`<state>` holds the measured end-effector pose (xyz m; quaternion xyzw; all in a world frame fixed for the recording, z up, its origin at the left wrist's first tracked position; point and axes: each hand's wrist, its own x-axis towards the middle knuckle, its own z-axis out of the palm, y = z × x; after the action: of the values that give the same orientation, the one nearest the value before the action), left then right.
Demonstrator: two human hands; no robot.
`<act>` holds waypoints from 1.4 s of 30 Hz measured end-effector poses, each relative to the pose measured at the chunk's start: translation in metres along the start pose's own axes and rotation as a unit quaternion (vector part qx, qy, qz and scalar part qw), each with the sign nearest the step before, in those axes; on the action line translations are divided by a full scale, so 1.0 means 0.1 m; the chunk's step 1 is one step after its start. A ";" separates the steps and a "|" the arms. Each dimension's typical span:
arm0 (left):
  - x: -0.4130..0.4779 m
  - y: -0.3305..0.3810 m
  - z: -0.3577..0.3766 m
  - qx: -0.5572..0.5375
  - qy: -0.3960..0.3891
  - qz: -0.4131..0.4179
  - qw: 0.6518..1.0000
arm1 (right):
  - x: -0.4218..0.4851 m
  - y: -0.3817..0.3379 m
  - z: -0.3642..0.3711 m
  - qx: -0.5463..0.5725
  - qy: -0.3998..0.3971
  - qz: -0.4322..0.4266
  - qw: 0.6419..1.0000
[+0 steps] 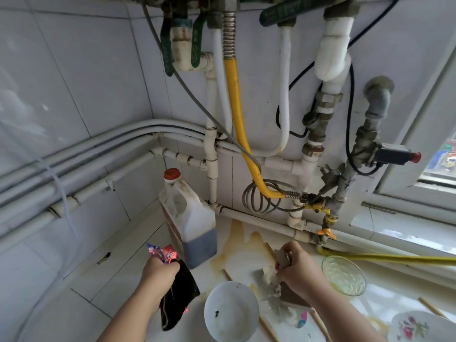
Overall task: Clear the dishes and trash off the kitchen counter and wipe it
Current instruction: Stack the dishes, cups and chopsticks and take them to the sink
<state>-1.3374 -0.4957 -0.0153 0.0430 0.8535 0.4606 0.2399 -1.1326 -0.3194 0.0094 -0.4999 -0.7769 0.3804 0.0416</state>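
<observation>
Our right hand (299,270) is clamped on one wad of trash (280,256) lying on the counter (118,280), front and a bit right. Our left hand (158,276) grips one black cloth (180,294) plus one red wrapper (164,254). Around that we count two bowls, a white bowl (230,309) and a glass bowl (344,276), then one flowered plate (419,327), five bits of chopstick (227,274) showing, one jug (190,218) and one yellowish spill (237,243).

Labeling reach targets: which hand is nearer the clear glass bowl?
Right. The right hand, gripping crumpled trash, is just left of the glass bowl; the left hand, holding a black cloth and wrapper, is beyond the white bowl.
</observation>
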 end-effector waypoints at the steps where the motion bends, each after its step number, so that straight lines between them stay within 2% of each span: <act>1: -0.05 0.07 0.01 -0.024 -0.010 0.002 1.000 | 0.01 0.00 0.03 -0.003 -0.004 0.001 1.000; 6: -0.36 0.46 0.39 -0.079 -0.127 0.024 0.988 | 0.02 0.07 -0.01 -0.005 0.014 0.001 1.000; 13: -0.60 0.72 1.41 0.111 -0.199 0.080 0.970 | -0.10 0.32 -0.57 -0.019 0.020 0.000 1.000; 20: -0.58 0.50 1.85 0.277 -0.147 0.019 0.949 | -0.34 0.66 -0.88 0.011 0.022 0.019 1.000; 24: -0.64 0.51 1.90 0.296 -0.097 0.017 0.950 | -0.42 0.78 -0.92 0.029 0.021 0.031 0.999; 27: -0.68 0.59 1.88 0.269 -0.078 0.034 0.959 | -0.45 0.86 -0.92 0.052 0.028 0.041 0.997; 33: -0.63 0.82 1.65 0.109 -0.076 0.083 0.988 | -0.52 0.89 -0.90 0.116 0.050 0.043 0.991; 38: -0.70 0.89 1.35 -0.048 -0.071 0.029 0.996 | -0.56 0.81 -0.90 0.171 0.048 0.009 0.984; 42: -0.89 0.81 1.10 -0.110 -0.059 -0.005 0.992 | -0.58 0.68 -0.89 0.227 0.013 -0.002 0.974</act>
<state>-1.2211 -0.3916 0.0321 0.0389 0.7822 0.5470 0.2956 -1.0129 -0.3031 0.0478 -0.4810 -0.6706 0.5402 0.1647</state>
